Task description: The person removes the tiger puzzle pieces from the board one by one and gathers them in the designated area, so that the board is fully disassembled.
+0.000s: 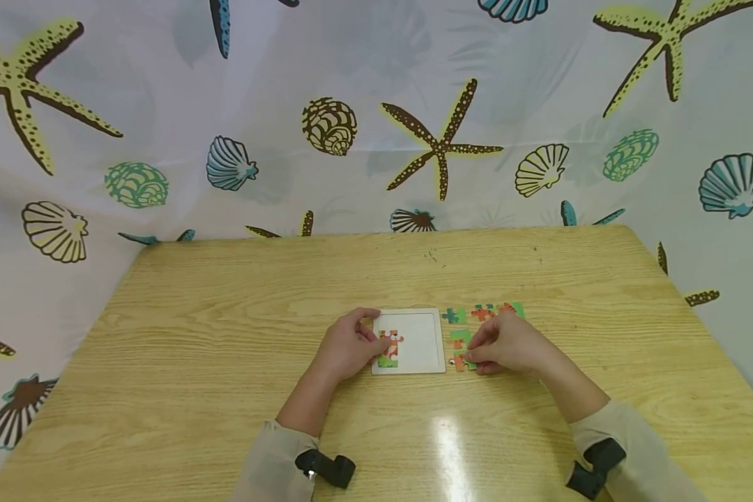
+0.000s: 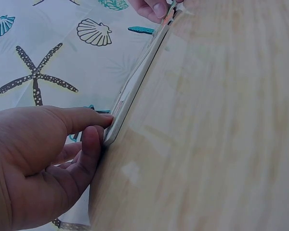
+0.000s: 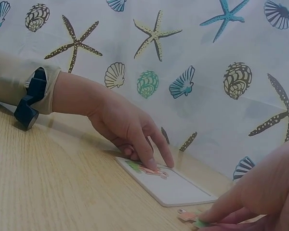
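A white puzzle board (image 1: 422,341) with a raised rim lies on the table. Joined puzzle pieces (image 1: 388,359), orange and white with a green base, sit at its left side. My left hand (image 1: 345,346) steadies the board, its thumb pressing on those pieces and its index finger extended to the far left corner. In the right wrist view the left thumb and index finger look fairly straight. Just right of the board, my right hand (image 1: 508,343) pinches an orange and green puzzle piece (image 1: 461,361) low over the table; its fingers partly cover the piece.
Several loose puzzle pieces lie right of the board: a green one (image 1: 454,316), an orange one (image 1: 482,313), a green and orange one (image 1: 514,307) and another (image 1: 459,338) beside the right fingers. A curtain (image 1: 351,181) printed with shells and starfish hangs behind the wooden table (image 1: 226,314).
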The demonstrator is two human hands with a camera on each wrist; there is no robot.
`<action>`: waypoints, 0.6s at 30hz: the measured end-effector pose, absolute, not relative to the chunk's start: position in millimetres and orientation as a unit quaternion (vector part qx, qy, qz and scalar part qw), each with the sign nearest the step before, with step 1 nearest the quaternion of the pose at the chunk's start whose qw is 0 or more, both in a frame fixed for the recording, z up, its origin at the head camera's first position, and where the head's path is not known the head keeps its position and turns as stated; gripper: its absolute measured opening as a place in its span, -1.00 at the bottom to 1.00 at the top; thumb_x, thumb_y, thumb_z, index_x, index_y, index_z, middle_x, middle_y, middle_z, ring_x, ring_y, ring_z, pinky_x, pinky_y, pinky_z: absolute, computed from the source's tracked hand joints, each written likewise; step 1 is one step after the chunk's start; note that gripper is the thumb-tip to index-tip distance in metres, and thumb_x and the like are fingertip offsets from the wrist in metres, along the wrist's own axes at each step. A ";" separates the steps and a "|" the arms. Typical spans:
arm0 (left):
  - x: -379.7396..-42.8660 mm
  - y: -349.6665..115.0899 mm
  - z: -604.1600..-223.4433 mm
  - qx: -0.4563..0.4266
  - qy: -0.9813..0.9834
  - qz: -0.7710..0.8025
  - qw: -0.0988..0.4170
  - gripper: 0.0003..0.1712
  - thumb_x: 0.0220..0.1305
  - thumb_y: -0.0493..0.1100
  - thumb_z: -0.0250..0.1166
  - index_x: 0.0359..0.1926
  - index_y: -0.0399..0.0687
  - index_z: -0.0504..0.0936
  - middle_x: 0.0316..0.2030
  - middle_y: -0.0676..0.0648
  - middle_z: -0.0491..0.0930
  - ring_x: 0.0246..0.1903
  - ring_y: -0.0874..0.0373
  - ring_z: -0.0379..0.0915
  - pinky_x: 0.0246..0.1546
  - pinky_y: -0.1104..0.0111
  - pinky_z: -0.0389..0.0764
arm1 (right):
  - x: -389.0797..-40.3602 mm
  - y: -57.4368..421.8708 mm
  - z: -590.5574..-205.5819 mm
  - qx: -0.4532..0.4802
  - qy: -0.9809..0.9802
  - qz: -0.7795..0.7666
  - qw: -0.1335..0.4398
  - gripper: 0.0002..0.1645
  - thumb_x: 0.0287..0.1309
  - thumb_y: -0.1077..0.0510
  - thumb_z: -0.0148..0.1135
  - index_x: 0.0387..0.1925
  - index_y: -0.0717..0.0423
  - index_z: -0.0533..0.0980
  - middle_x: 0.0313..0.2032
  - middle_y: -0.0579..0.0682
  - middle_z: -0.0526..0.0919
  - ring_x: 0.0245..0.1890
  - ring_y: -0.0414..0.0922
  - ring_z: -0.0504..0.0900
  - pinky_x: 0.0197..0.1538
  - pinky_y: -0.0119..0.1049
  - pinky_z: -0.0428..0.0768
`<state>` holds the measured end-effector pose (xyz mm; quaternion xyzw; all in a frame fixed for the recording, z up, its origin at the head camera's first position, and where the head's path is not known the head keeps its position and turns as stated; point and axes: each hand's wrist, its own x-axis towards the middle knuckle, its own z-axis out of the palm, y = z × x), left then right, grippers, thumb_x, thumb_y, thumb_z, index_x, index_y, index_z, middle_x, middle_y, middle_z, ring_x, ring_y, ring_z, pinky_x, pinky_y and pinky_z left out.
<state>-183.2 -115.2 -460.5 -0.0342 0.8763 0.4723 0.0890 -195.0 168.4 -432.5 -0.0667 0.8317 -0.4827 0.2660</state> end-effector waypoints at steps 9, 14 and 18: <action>-184.1 -115.2 -459.5 -0.036 0.878 0.469 0.089 -0.37 0.28 -0.16 0.49 0.34 -0.14 0.55 -0.35 -0.08 0.54 -0.44 0.11 0.41 -0.46 0.37 0.41 | -193.6 167.2 -432.1 -0.059 0.836 -0.478 0.262 -0.88 0.24 0.34 0.43 -0.28 0.37 0.63 -0.39 0.13 0.74 -0.48 -0.15 0.73 -0.29 -0.28 0.74; -184.3 -114.9 -460.2 -0.033 0.879 0.468 0.087 -0.37 0.28 -0.17 0.49 0.34 -0.15 0.56 -0.35 -0.08 0.54 -0.45 0.11 0.40 -0.47 0.37 0.40 | -193.5 166.8 -431.2 -0.049 0.844 -0.467 0.258 -0.87 0.23 0.34 0.44 -0.31 0.33 0.61 -0.42 0.12 0.73 -0.50 -0.14 0.73 -0.31 -0.28 0.73; -184.1 -115.0 -460.7 -0.035 0.878 0.469 0.090 -0.38 0.28 -0.17 0.49 0.33 -0.15 0.56 -0.35 -0.08 0.54 -0.44 0.11 0.41 -0.46 0.37 0.41 | -193.5 166.7 -431.0 -0.047 0.847 -0.462 0.260 -0.85 0.22 0.32 0.46 -0.31 0.33 0.61 -0.42 0.12 0.72 -0.50 -0.15 0.73 -0.31 -0.28 0.73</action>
